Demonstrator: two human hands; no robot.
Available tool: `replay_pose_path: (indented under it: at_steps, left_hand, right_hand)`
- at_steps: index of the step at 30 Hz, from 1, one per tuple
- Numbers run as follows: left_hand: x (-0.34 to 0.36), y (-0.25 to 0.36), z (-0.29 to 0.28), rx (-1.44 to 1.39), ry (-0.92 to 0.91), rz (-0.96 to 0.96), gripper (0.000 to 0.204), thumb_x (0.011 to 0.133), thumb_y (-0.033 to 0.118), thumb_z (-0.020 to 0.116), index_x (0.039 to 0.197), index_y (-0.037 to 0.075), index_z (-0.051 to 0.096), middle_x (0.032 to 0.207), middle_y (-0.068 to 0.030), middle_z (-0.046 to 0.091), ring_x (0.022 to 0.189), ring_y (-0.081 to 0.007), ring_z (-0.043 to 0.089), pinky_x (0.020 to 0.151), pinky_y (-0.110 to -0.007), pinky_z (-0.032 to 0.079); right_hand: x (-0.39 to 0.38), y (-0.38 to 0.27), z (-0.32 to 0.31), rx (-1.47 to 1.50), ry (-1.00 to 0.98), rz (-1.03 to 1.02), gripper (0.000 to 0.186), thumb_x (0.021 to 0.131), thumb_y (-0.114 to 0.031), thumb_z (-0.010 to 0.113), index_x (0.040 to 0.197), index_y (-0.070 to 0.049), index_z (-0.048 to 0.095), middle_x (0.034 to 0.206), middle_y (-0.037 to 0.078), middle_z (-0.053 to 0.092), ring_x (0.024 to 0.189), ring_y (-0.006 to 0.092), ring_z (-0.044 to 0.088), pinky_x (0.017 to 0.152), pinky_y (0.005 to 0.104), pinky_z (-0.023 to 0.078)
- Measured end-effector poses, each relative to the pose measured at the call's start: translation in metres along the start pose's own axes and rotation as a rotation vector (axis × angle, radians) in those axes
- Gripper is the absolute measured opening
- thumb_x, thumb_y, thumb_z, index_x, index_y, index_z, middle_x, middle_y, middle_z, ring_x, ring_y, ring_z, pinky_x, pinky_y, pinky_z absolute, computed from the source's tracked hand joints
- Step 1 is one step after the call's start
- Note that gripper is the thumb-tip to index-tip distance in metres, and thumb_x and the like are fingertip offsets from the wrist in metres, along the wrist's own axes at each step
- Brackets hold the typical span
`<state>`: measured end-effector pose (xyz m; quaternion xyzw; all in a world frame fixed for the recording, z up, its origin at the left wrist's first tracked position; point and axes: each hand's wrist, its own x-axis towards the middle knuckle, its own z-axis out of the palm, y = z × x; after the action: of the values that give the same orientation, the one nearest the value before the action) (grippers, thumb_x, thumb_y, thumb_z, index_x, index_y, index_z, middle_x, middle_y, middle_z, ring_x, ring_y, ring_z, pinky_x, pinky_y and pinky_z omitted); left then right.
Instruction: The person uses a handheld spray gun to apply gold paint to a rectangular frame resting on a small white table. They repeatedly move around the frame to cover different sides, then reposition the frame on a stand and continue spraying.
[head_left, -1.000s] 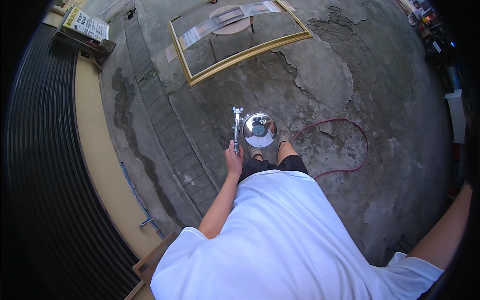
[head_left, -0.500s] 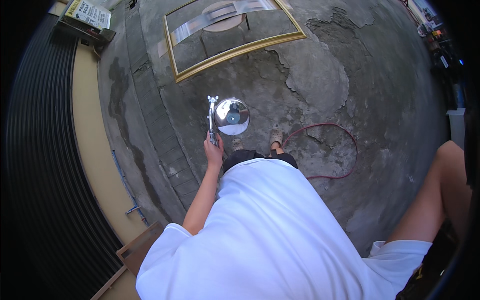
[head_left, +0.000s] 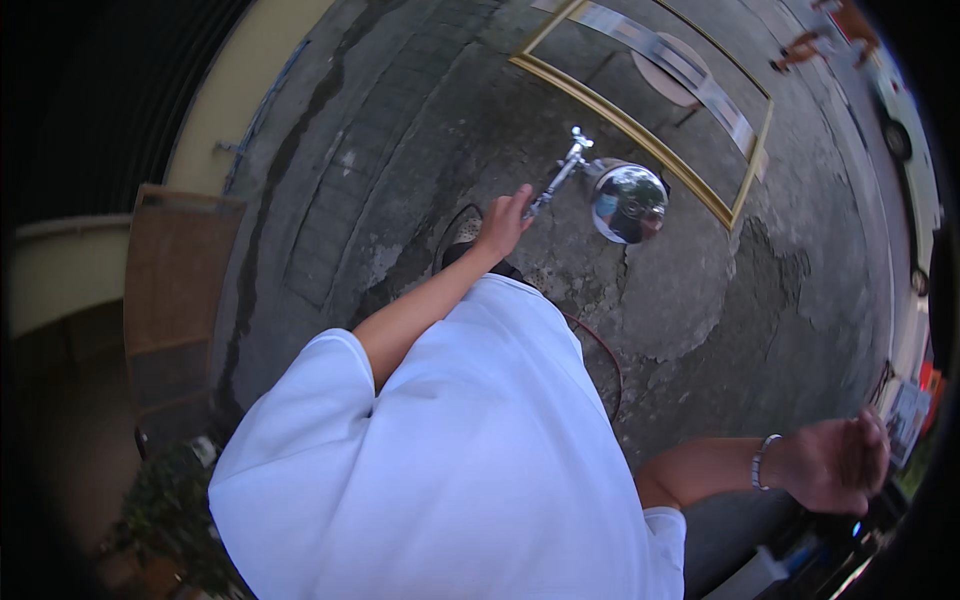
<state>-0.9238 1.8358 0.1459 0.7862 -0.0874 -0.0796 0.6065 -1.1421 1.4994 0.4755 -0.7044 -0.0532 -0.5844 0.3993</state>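
My left hand grips the slim metal handle of a chrome spray gun, whose round polished cup sits to the right of the handle, reflecting the surroundings. Beyond it, a gold rectangular frame with a silvery strip across it rests over a pale round stool. My right hand, with a bracelet at the wrist, is out at the lower right; its curled-looking fingers are blurred, and I cannot make out whether they hold anything.
Cracked concrete surrounds my feet, with a red hose below the gun. A brown board and leafy plant stand left, beside a cream wall and dark shutter. At upper right are a person and a white car.
The view has turned, shifting the frame rightward and bringing the plant, person and car into sight. My left hand has moved rightward with the gun, and my right hand has come into view.
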Motion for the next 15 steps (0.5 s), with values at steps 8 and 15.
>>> replay_pose_path:
  at_steps: [8, 15]
  left_hand:
    - [-0.03, 0.067, 0.006, -0.356, 0.095, -0.073, 0.063, 0.107, 0.049, 0.039, 0.067, 0.003, 0.057, 0.055, 0.0, 0.046, 0.055, -0.0112, 0.046, 0.054, -0.033, 0.036]
    - [-0.038, 0.077, -0.003, -0.582, 0.268, -0.01, 0.049, 0.109, 0.04, 0.036, 0.092, 0.004, 0.064, 0.066, 0.0002, 0.052, 0.061, -0.0106, 0.048, 0.057, -0.03, 0.039]
  right_hand:
    - [-0.26, 0.103, 0.205, 0.379, -0.822, 0.814, 0.092, 0.089, -0.048, 0.076, 0.151, -0.001, 0.029, 0.146, 0.016, 0.043, 0.122, 0.0278, 0.057, 0.099, 0.0379, 0.048]
    - [-0.221, 0.09, 0.3, 0.662, -1.085, 0.737, 0.093, 0.088, -0.039, 0.08, 0.153, 0.001, 0.027, 0.154, 0.017, 0.037, 0.137, 0.029, 0.048, 0.106, 0.0421, 0.046]
